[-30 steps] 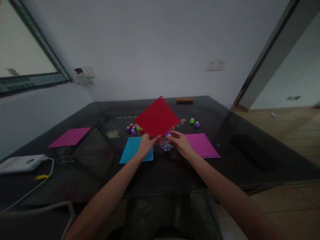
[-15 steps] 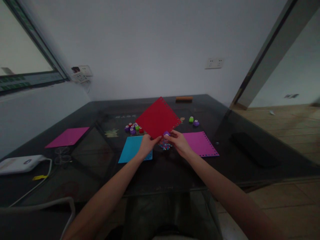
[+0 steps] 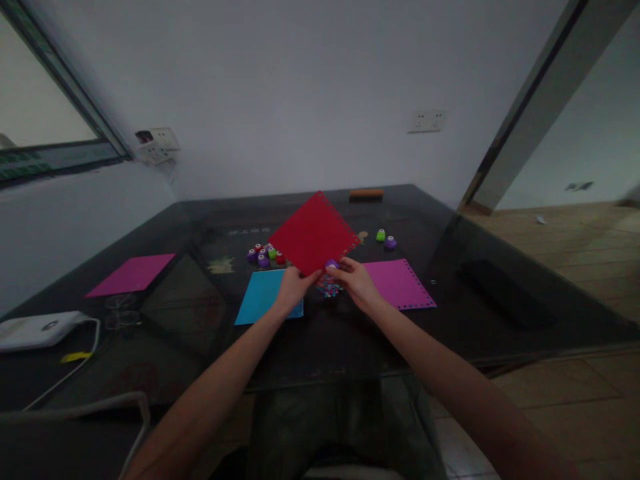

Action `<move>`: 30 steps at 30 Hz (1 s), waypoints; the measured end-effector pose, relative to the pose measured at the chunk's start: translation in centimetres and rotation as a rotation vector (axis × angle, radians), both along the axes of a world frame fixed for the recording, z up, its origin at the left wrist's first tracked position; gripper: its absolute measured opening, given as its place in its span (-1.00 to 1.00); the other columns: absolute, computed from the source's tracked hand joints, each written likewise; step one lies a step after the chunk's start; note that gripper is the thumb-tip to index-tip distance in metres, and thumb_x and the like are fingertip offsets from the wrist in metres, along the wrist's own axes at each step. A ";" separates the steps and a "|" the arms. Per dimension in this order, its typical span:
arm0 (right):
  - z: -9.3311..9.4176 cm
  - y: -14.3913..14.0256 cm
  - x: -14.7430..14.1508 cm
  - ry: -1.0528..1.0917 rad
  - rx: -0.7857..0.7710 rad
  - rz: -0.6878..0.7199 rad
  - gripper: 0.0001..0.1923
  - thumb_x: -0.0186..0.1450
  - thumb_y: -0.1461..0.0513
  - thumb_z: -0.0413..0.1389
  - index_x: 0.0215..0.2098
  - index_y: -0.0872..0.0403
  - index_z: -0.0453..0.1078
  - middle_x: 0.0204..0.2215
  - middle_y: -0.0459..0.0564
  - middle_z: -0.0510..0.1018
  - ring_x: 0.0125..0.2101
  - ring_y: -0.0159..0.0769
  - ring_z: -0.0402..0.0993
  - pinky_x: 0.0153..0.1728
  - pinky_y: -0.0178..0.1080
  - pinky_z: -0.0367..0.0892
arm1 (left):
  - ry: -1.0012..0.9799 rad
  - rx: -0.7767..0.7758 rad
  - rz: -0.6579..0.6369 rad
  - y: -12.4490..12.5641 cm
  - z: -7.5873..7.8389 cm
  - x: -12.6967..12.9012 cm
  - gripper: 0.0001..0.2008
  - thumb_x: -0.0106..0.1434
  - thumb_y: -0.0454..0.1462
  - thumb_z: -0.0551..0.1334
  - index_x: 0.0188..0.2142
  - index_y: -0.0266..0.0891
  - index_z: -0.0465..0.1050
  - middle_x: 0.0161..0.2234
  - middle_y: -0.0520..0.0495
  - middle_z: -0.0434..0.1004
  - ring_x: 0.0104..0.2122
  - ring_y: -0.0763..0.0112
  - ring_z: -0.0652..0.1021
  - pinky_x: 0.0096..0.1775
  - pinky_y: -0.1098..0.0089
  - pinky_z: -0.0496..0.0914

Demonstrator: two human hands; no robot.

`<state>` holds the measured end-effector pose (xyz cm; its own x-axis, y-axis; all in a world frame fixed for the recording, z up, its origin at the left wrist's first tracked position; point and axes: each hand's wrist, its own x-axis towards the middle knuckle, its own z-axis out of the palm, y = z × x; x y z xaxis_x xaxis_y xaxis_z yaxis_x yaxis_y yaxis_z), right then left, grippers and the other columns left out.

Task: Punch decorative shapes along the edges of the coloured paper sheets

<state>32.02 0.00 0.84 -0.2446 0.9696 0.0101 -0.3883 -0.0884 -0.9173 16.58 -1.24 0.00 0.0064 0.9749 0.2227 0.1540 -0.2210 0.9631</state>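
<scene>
Low in the frame, two bare forearms run up toward the centre of a dark glass table. The left hand pinches the bottom corner of a red paper sheet, thumb and fingers closed on it, holding it up tilted like a diamond just above centre. The right hand is curled round a small purple craft punch, fingers closed on it, right at the sheet's lower right edge, where a row of punched holes shows.

Under the hands sits a little heap of coloured paper cut-outs. Left of it lies a blue sheet, right of it a magenta sheet with a punched border. Farther back, a cluster of small punches at centre left, a green punch and another purple one beside it.

The risk, as I judge it: a one-corner grip lets the sheet flop, so the punch could bite crooked or crease the edge.
</scene>
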 end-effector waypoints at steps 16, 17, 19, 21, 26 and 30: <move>-0.3 0.2 0.2 0.016 0.012 -0.024 -0.64 -0.13 0.21 0.35 -0.34 0.05 0.45 -0.34 -0.05 0.56 -0.38 -0.32 0.46 -0.36 -0.26 0.35 | 0.102 0.002 0.028 -0.3 0.5 0.0 -0.83 0.10 -0.22 0.25 -0.41 -0.33 0.49 -0.51 -0.08 0.60 -0.49 0.27 0.58 -0.36 0.35 0.48; -0.3 0.2 0.2 0.015 0.012 -0.025 -0.64 -0.13 0.21 0.35 -0.34 0.05 0.45 -0.35 -0.05 0.56 -0.38 -0.32 0.46 -0.36 -0.26 0.34 | 0.109 0.002 0.028 -0.4 0.6 0.0 -0.83 0.10 -0.22 0.25 -0.43 -0.32 0.49 -0.51 -0.08 0.60 -0.49 0.27 0.58 -0.36 0.35 0.47; -0.4 0.3 0.2 0.012 0.012 -0.022 -0.65 -0.13 0.21 0.35 -0.35 0.05 0.45 -0.36 -0.05 0.56 -0.39 -0.32 0.46 -0.36 -0.26 0.34 | 0.120 0.003 0.026 -0.4 0.7 0.1 -0.83 0.10 -0.22 0.24 -0.46 -0.31 0.49 -0.53 -0.08 0.60 -0.49 0.27 0.58 -0.36 0.36 0.47; -0.4 0.3 0.2 0.016 0.016 -0.017 -0.65 -0.13 0.21 0.35 -0.35 0.05 0.46 -0.36 -0.06 0.56 -0.39 -0.32 0.46 -0.36 -0.26 0.35 | 0.123 0.007 0.023 -0.5 0.7 0.1 -0.83 0.10 -0.22 0.24 -0.47 -0.31 0.49 -0.54 -0.08 0.59 -0.49 0.28 0.58 -0.37 0.36 0.46; -0.3 0.3 0.2 0.034 0.020 -0.010 -0.67 -0.14 0.22 0.36 -0.38 0.04 0.46 -0.38 -0.07 0.56 -0.41 -0.33 0.45 -0.36 -0.25 0.36 | 0.123 0.028 0.016 -0.4 0.6 0.0 -0.83 0.10 -0.20 0.24 -0.45 -0.29 0.49 -0.54 -0.07 0.58 -0.50 0.28 0.58 -0.38 0.37 0.45; -0.1 0.2 0.2 0.053 0.015 -0.001 -0.68 -0.15 0.22 0.37 -0.41 0.03 0.46 -0.40 -0.08 0.56 -0.42 -0.33 0.44 -0.35 -0.24 0.37 | 0.114 0.026 0.004 -0.3 0.4 -0.1 -0.82 0.10 -0.19 0.24 -0.42 -0.28 0.49 -0.53 -0.07 0.59 -0.49 0.28 0.58 -0.37 0.36 0.45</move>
